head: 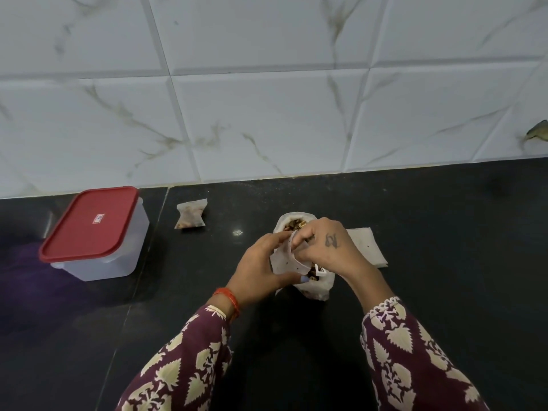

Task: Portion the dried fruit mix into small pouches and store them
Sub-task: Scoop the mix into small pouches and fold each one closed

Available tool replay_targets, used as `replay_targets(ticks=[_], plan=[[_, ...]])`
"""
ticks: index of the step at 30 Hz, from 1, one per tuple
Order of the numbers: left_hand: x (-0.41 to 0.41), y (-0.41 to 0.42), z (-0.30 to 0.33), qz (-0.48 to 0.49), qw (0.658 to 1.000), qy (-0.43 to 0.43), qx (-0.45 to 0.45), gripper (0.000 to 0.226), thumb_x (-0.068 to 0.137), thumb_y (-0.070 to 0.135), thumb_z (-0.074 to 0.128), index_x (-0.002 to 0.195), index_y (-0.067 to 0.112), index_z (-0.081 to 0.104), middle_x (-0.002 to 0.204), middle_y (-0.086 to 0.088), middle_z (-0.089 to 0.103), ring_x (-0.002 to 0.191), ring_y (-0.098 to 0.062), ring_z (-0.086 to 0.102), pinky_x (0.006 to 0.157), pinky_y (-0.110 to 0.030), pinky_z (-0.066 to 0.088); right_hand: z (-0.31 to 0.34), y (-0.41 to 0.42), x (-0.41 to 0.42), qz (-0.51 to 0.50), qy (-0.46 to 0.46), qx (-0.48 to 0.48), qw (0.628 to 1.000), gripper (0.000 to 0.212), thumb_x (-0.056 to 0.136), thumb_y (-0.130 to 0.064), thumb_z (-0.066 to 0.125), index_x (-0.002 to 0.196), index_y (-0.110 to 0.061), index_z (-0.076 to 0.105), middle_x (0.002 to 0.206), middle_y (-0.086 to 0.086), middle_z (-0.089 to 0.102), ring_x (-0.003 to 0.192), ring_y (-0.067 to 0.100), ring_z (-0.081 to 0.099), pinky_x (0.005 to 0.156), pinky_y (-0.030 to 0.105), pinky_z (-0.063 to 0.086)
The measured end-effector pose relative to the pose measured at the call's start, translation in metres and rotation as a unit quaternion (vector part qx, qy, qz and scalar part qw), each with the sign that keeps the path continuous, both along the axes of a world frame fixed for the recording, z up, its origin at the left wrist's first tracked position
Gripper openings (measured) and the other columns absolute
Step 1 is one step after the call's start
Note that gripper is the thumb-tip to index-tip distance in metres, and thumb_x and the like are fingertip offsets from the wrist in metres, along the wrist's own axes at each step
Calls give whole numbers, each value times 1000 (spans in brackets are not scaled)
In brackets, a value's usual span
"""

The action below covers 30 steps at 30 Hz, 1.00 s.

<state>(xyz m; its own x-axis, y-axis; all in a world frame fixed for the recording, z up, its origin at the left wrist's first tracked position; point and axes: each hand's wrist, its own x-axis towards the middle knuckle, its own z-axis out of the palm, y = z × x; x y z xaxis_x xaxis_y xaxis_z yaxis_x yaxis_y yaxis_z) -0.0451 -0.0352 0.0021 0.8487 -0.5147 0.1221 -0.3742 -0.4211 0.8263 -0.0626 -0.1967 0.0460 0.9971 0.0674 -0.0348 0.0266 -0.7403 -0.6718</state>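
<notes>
A large white bag of dried fruit mix (314,287) lies open on the black counter (444,232), brown pieces showing at its mouth. Over it my left hand (261,262) grips a small white pouch (286,258) and holds its mouth up. My right hand (329,244) has its fingertips curled at the pouch's opening, pinching its edge or some fruit; which one is hidden. A filled small pouch (191,214) lies on the counter at the back left. Flat empty pouches (367,247) are stacked just right of my right hand.
A clear plastic box with a shut red lid (92,226) stands at the left of the counter. A marbled white tile wall (267,99) rises behind. A small dark object (538,133) shows at the right edge against the wall.
</notes>
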Motion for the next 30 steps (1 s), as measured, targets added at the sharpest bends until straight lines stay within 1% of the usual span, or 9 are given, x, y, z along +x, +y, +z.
replay_targets(ticks=[4, 8, 10, 12, 17, 19, 22, 26, 30], plan=[[4, 3, 0, 14, 999, 3, -36, 68, 67, 28, 84, 127, 28, 52, 121, 9, 55, 111, 2, 50, 91, -10, 41, -3, -5, -5, -30, 14, 147, 989, 18, 76, -13, 73, 83, -31, 75, 90, -10, 72, 87, 8, 67, 79, 29, 56], [9, 8, -7, 25, 999, 23, -34, 70, 66, 32, 83, 127, 36, 49, 123, 14, 52, 113, 4, 47, 90, -11, 38, -4, -20, -12, -60, 27, 242, 968, 19, 76, -17, 78, 90, -28, 74, 95, -12, 71, 88, 5, 68, 79, 22, 53], [11, 13, -14, 41, 999, 23, -24, 69, 66, 32, 83, 124, 40, 47, 123, 16, 49, 112, 5, 45, 91, -12, 35, -11, -32, -12, -139, -24, 197, 970, 17, 78, -19, 76, 92, -27, 73, 93, -14, 69, 88, 4, 66, 77, 21, 52], [13, 18, -22, 60, 998, 22, -2, 70, 66, 31, 83, 125, 40, 47, 123, 14, 46, 111, 2, 43, 94, -18, 35, -21, -40, -12, -189, -35, 82, 978, 14, 82, -24, 72, 95, -26, 72, 91, -15, 66, 87, 4, 62, 72, 18, 47], [19, 27, -40, 70, 996, 36, 47, 71, 66, 34, 83, 127, 41, 46, 127, 11, 46, 116, -6, 43, 101, -28, 37, -54, -24, -4, -164, 86, -138, 973, 22, 89, -39, 60, 91, -21, 73, 81, -3, 69, 76, 12, 62, 65, 26, 49], [21, 28, -43, 69, 996, 44, 46, 74, 67, 33, 83, 131, 38, 46, 128, 12, 48, 117, -6, 43, 101, -28, 37, -63, -19, 3, -186, 100, -160, 964, 18, 88, -35, 62, 87, -19, 71, 76, -2, 66, 74, 14, 62, 62, 26, 48], [24, 31, -47, 78, 995, 56, 40, 78, 66, 31, 84, 133, 39, 46, 129, 14, 49, 120, -5, 44, 103, -27, 36, -67, -21, 13, -216, 135, -144, 956, 19, 83, -29, 64, 67, -19, 61, 61, -3, 55, 68, 16, 59, 55, 26, 42], [30, 33, -50, 76, 994, 64, 45, 78, 66, 34, 84, 133, 42, 43, 133, 10, 50, 123, -8, 45, 105, -33, 39, -66, -21, 21, -196, 189, -143, 951, 18, 80, -37, 69, 85, -20, 66, 79, -1, 65, 78, 16, 63, 58, 26, 42], [33, 29, -51, 74, 995, 34, 57, 76, 69, 33, 82, 136, 31, 45, 135, 10, 48, 121, -3, 42, 105, -26, 36, -60, -22, 28, -185, 154, -155, 958, 15, 83, -30, 66, 92, -17, 69, 82, 0, 66, 79, 17, 63, 58, 26, 43]])
